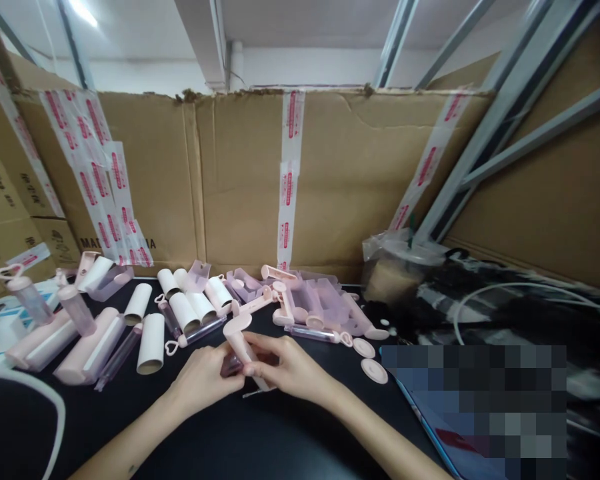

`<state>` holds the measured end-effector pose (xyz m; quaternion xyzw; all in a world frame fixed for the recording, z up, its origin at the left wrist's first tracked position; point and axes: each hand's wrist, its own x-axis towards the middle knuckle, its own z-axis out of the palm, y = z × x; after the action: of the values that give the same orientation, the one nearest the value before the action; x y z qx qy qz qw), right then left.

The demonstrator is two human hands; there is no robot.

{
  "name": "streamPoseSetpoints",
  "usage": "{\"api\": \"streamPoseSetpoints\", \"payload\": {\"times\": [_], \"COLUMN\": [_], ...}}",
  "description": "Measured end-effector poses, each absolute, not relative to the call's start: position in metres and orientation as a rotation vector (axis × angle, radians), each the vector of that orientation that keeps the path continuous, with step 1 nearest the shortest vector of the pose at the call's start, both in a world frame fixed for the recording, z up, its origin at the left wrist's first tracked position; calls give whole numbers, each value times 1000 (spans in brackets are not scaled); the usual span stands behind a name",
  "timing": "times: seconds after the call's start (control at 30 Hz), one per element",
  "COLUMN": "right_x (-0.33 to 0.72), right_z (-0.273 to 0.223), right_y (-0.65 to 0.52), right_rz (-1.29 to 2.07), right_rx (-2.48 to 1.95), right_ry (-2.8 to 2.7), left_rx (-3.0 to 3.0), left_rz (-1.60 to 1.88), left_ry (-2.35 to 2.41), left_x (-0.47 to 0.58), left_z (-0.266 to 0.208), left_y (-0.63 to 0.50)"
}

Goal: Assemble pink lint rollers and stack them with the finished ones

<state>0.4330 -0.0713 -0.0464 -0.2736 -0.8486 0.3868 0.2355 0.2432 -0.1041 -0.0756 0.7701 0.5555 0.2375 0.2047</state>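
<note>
Where the hands meet, lower centre: right hand pinches a pale pink piece, thumb against fingers; left hand curls partly closed round a dark translucent part, contact between the parts hidden.
Disc end: tilted toward upper left; best handling, I judge, is a light pinch on the shaft, thumb off the rim, hidden contact checked before any force.
White rolls: left of centre, beyond left hand.
Lilac shells: heaped right of centre.
Pink discs: two, flat, near the heap.

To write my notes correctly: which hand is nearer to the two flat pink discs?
Right: the right hand is left of the discs; the left hand is farther left.
</note>
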Motion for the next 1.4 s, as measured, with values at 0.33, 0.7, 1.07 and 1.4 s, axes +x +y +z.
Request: {"api": "streamPoseSetpoints", "payload": {"times": [0.33,0.7,1.07,1.4], "right_x": [500,467,419,432], "right_z": [-24,-26,1,-53], "right_y": [-22,-17,31,5], "right_rz": [-49,-154,-275,-252], "right_rx": [-1277,-1052,-1170,-1217], "right_ry": [-2417,-2610,-2705,-2732], "left_rx": [2222,2533,2468,2543], "left_rz": [577,471,431,348], "left_ry": [1618,1758,2193,2004], "left_x": [233,227,185,160], "left_z": [-64,-62,-84,-80], "left_y": [-100,-99,-74,-65]}}
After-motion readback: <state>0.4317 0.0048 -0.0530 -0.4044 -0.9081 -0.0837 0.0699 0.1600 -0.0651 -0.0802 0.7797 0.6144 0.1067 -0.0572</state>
